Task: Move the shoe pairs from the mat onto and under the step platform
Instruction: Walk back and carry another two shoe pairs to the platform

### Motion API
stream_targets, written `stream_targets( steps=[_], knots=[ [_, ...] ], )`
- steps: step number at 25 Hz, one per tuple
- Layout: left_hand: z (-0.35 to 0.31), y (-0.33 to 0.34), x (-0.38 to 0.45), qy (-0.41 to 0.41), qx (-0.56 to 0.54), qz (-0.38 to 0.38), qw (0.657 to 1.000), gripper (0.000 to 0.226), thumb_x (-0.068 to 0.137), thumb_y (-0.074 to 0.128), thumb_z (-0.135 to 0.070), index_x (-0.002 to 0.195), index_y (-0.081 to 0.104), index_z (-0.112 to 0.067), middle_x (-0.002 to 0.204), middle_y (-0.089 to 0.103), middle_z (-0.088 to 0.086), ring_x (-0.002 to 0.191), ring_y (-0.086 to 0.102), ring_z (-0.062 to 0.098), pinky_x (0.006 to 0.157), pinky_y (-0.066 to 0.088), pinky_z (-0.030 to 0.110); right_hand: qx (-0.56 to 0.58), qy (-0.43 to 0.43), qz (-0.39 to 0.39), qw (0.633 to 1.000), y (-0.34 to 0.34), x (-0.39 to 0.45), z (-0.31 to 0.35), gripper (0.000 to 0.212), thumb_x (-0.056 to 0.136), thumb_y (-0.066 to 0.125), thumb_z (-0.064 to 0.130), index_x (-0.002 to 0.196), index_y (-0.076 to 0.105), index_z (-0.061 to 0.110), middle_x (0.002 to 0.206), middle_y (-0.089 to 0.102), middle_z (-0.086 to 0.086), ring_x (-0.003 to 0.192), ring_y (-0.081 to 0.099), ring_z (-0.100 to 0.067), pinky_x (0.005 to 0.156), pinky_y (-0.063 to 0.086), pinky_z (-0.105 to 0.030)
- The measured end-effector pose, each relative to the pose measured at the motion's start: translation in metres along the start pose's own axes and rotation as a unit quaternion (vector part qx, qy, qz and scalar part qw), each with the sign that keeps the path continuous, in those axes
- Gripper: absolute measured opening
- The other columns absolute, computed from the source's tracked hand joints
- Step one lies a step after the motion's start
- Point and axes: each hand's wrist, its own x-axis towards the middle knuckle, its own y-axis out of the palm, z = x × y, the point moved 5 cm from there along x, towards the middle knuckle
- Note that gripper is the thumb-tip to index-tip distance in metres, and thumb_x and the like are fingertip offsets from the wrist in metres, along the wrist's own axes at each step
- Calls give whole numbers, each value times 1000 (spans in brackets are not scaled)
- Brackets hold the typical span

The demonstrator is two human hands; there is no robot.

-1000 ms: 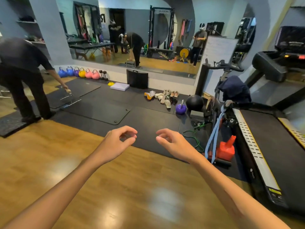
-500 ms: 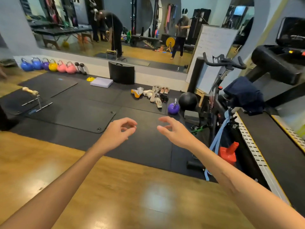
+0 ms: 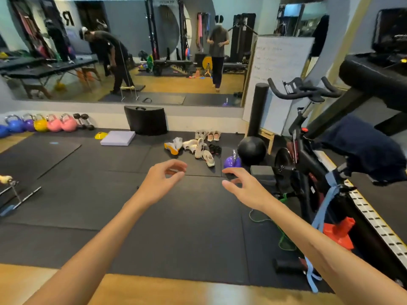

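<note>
Several shoes lie in a loose cluster (image 3: 199,147) on the black floor mat (image 3: 110,194) near the mirror wall: white sneakers, a white and orange pair (image 3: 172,146), a pink pair (image 3: 213,135) and small black ones (image 3: 214,149). A black step platform (image 3: 146,119) leans upright against the wall left of them. My left hand (image 3: 161,181) and my right hand (image 3: 244,188) are stretched out in front of me above the mat, fingers loosely curled, holding nothing, well short of the shoes.
A purple kettlebell (image 3: 232,161) and a black ball (image 3: 251,148) sit right of the shoes. An exercise bike (image 3: 304,155) and treadmill (image 3: 374,194) fill the right side. A lilac pad (image 3: 117,138), yellow cone and coloured kettlebells (image 3: 46,124) line the wall. Push-up bars (image 3: 13,190) are at left.
I have moved forward from the wood floor toward the mat; the shoes are nearer and larger in view. The person at left has dropped out of view. Both hands stay empty.
</note>
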Motion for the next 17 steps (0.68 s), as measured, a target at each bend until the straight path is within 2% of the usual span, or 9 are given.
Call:
stream_targets(
  steps=[3,7,10,13,15,17],
  knots=[
    [14,-11,104,11,52,10,999,19,90,62,-17,101,68,-30,100,70,-14,96,64,0,88,51,24,22,10,8,1000,-24,103,-28,46,95,56,40,138,47,28,137,46,7,115,53,-8,85,41,-17],
    [41,-29,218,2,27,-39,999,25,89,63,-15,98,68,-37,97,72,-16,93,65,-1,85,53,28,33,2,29,999,-47,236,-55,46,95,56,39,139,46,30,137,47,6,113,55,-11,97,48,-33],
    [92,-31,287,-37,16,-62,997,25,89,63,-15,99,68,-37,97,72,-15,93,66,2,83,56,35,46,13,57,997,-32,313,-84,46,94,57,38,138,46,30,132,49,8,112,55,-8,96,46,-30],
    [154,-24,366,-71,16,-33,997,24,89,63,-14,100,68,-36,98,72,-13,94,66,5,86,56,42,54,34,81,995,-11,385,-121,46,95,57,35,139,45,28,140,45,5,119,52,-10,100,45,-32],
    [182,-22,427,-68,12,-23,997,23,89,63,-17,102,68,-35,99,71,-15,96,65,3,88,55,41,39,28,79,996,-13,443,-135,45,95,57,36,138,46,28,141,45,5,119,51,-9,98,43,-27],
    [210,-20,507,-53,-7,-22,998,21,89,63,-17,104,69,-32,101,71,-15,98,65,5,90,54,41,16,13,60,998,-23,527,-145,42,95,56,36,136,48,28,138,47,5,117,52,-8,88,41,-13]
  ],
)
